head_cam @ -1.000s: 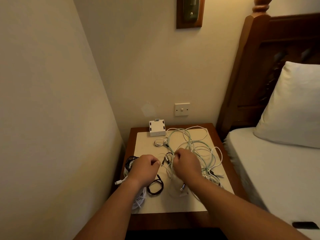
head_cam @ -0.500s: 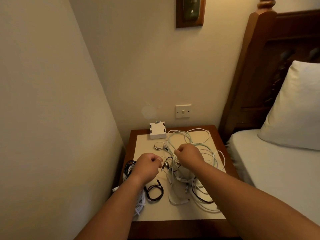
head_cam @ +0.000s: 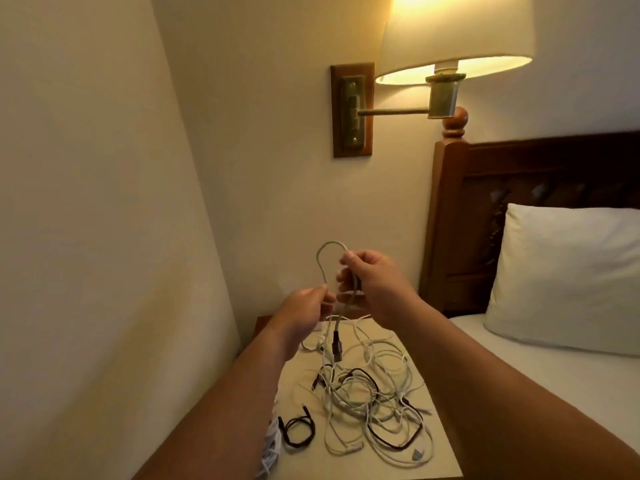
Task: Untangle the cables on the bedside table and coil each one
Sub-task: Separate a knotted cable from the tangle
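Both left hand and right hand hold a pale round cable arched between (wiry tangle below).

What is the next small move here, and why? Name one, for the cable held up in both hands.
Probably slide the left hand down the grey cable and lift gently, to draw more free of the tangle on the bedside table. The right hand grips one loop with the plug dangling, while the rest runs down into the pile.
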